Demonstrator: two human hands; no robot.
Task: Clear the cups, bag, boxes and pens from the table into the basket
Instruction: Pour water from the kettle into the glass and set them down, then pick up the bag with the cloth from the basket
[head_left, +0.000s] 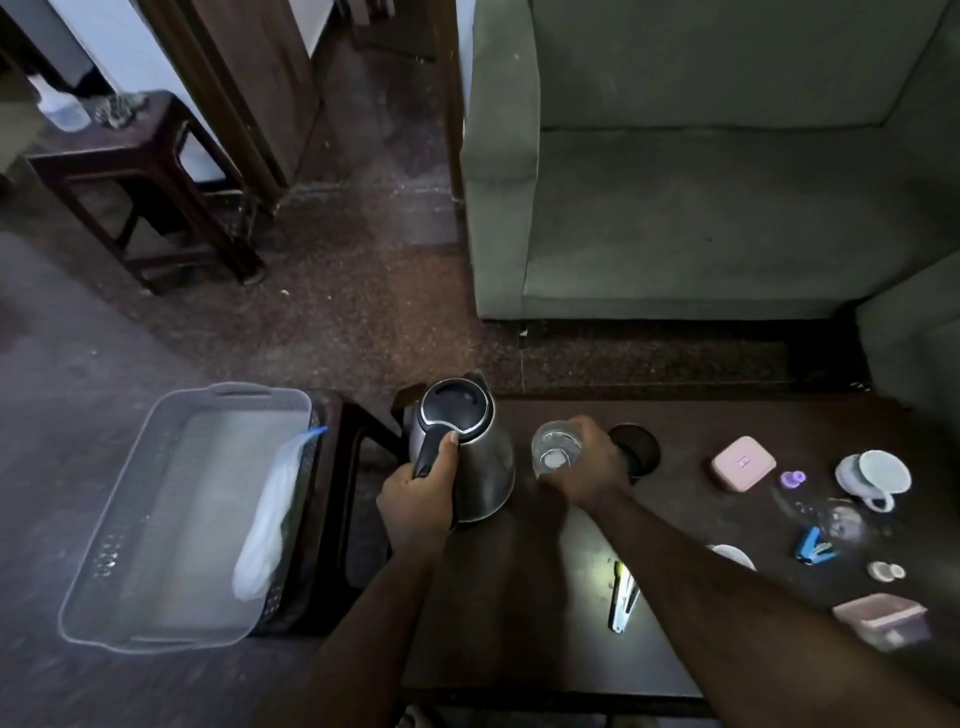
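My left hand (415, 499) grips the black handle of a steel kettle (467, 447) at the table's left end. A clear glass (556, 448) stands just right of the kettle, and my right hand (589, 465) holds it. The grey basket (130, 519) rests on a stool left of the table, with a white plastic bag (270, 519) lying against its right wall. On the dark table (493, 597) lie pens (623, 597), a pink box (743, 463), a white cup (878, 475) on a saucer and a pink-lidded box (883, 618).
The kettle's black base (636, 451) sits behind my right hand. A blue stapler (813, 545), a small purple piece (793, 478), a clear lid (844, 519) and a small white cap (885, 571) are scattered at the right. A green sofa (727, 182) stands beyond the table; a wooden stool (140, 171) stands far left.
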